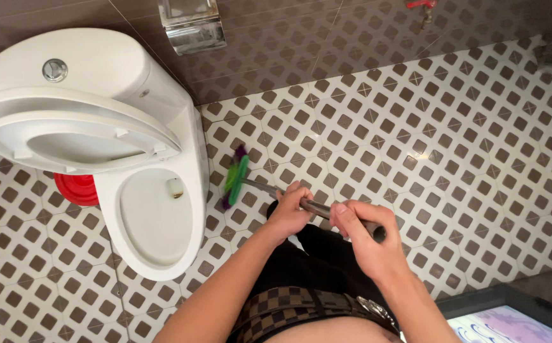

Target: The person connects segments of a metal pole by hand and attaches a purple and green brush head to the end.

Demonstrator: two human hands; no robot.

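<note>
Two hands: both closed around one metal broom handle [317,208].
Left hand [286,216]: wrapped round the handle lower down, nearer the toilet [161,241].
Right hand [363,238]: clenched on the handle's upper end, farther from the toilet.
Broom head [235,178]: green with purple bristles, on the patterned floor tiles [415,140] just beside the toilet's base.
Toilet: white, lid raised.
Red plunger [76,188]: against the toilet's other side.

floor: tiled floor [454,146], white with brown diamond pattern
toilet: white toilet [161,235], lid and seat raised, stands on the tiles at left
red object: red round thing [75,189] on the tiles behind the bowl
brush: green and purple brush head [235,176] rests on the tiles just beside the toilet base
</note>
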